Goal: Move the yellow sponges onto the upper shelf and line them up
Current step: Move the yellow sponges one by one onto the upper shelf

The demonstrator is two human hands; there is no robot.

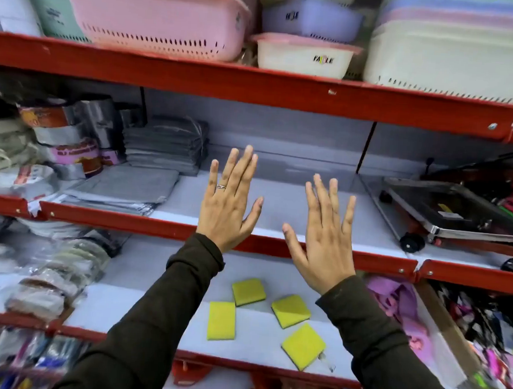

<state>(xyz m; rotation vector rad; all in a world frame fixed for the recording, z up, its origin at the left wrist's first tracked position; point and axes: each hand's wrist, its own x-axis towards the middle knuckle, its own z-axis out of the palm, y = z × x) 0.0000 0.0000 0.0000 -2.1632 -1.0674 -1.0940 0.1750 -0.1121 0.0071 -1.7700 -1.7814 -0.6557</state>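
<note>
Red shelves fill the view from my head, with pale grey boards to set things on. Up top sit a pink basket (pixel 158 14), a purple tub (pixel 312 19) and a white tub (pixel 305 57).

I hold both hands up in front of the upper shelf (pixel 279 195), the middle one with a bare grey patch. My left hand (pixel 227 204) is flat and spread wide, palm away from me, with a ring (pixel 221 186) on one finger. It holds nothing. My right hand (pixel 324 240) is just beside it, also spread wide with nothing in it. Dark sleeves (pixel 158 314) cover both my arms.

On that upper shelf, a pile of folded grey cloths (pixel 165 145) sits far to the left, with shiny packs (pixel 69 140) past them. To the right is a black tray on little wheels (pixel 449 210).

All four yellow sponges (pixel 249 291) lie on the lower shelf (pixel 140 304), below my hands. One (pixel 221 321) lies on the left, straight up and down. One sits a bit farther back, turned a little. One (pixel 290 310) on the right shows its dark underside along the near edge. The nearest one (pixel 303 346) is turned like a diamond. They lie close together in a loose bunch, not in a line.

Bagged scrubbers (pixel 51 281) sit on the left of the lower shelf. Purple and pink things (pixel 399 302) lie on the right.
</note>
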